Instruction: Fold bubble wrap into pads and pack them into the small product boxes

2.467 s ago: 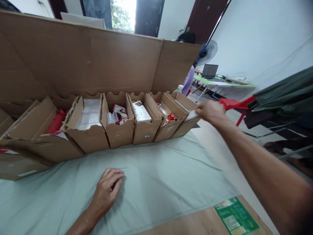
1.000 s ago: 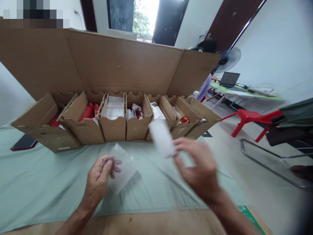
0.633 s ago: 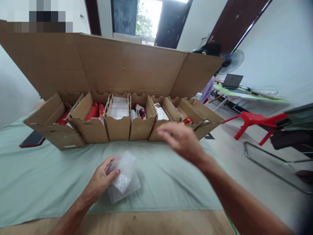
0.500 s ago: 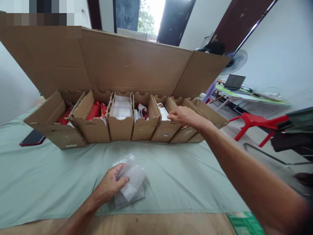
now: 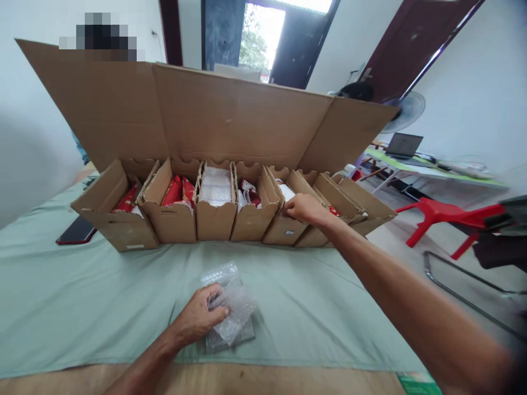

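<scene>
As left grip (image 5: 202, 314) pinches bubble wrap (image 5: 239, 308), right (image 5: 303, 208) curls.

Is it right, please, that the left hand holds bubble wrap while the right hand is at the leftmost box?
Wrong box: the head view shows the left hand holding bubble wrap, the right hand at the fifth box from the left.

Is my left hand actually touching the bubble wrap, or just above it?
Touching. The head view shows the left hand on the bubble wrap, its thumb pressed across the wrap's edge with no gap visible.
</scene>
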